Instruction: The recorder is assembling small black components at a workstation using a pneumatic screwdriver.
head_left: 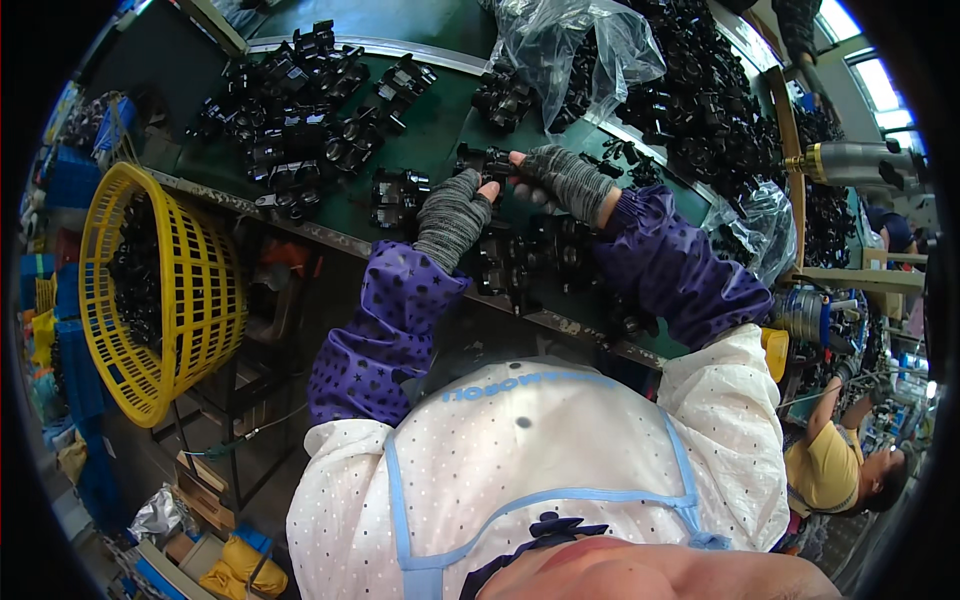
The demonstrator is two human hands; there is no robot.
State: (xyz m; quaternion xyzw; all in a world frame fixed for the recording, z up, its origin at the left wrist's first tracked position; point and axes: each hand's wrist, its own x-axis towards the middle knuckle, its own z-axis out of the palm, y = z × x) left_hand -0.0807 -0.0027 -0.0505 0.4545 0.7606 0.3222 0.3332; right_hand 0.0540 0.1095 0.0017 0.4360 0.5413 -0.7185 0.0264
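In grey knitted fingerless gloves, both of my hands meet over the green worktable (437, 117). A black moulded plastic part (483, 158) sits between them. My left hand (452, 214) curls against its near side, thumb showing and the other fingers mostly hidden. From the right, my right hand (565, 180) grips the part's end with bent fingers. Close to my left hand lies another black part (400, 197) of similar look. Two more black parts, a left one (502, 262) and a right one (566, 250), rest below my hands near the table edge.
A heap of black parts (290, 120) covers the table's far left. Clear plastic bags (580, 50) and a larger black pile (690, 100) lie at the far right. A yellow basket (165, 300) stands left of the table. At right are a metal cylindrical tool (860, 165) and a person (835, 465).
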